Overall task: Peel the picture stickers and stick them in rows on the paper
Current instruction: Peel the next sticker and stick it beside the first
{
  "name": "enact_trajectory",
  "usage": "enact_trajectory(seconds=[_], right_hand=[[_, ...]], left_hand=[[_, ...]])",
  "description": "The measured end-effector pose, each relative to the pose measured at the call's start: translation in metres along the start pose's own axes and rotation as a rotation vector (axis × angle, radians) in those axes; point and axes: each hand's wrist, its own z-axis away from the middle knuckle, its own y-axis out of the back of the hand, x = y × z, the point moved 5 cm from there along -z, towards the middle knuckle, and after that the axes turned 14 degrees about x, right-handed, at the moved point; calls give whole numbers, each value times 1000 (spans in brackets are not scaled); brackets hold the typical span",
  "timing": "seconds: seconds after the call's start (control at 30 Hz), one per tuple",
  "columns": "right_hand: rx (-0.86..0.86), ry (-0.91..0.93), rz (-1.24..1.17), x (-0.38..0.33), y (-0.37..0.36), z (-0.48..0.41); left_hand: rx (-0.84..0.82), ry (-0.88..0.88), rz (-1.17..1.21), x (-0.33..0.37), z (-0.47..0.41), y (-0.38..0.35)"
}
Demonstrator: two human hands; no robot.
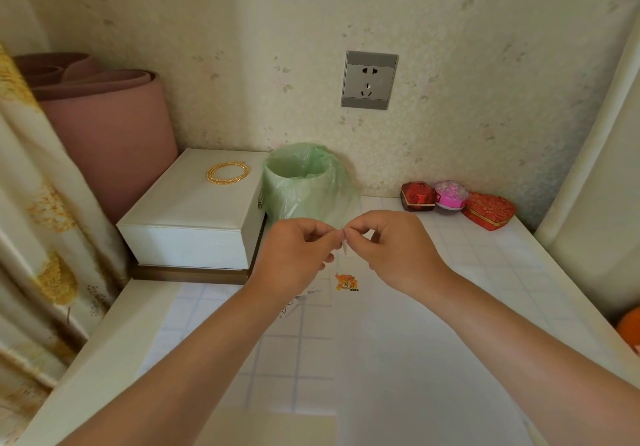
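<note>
Both forearms reach forward and converge. The left hand (298,251) and right hand (391,248) meet at the fingertips, fingers curled, both pinching one small sticker (345,245).

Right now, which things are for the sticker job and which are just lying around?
For the job: left hand and right hand, both pinching a small sticker piece; paper; orange sticker already on it; white bits beside the left wrist.

Just lying about: bin, white box, gold chain on it, little gift boxes, wall socket, pink roll.
</note>
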Motion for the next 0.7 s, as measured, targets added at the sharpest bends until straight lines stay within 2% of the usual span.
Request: enact_trajectory(seconds=[0.17,0.43,0.7], right_hand=[[16,42,51,0,-1,2],[-19,-187,-164,4,-7,2],[30,-216,-187,1,-12,-1]], left_hand=[[2,25,-25,2,0,0],[-65,86,76,3,-2,0],[-57,27,-16,6,-8,15]])
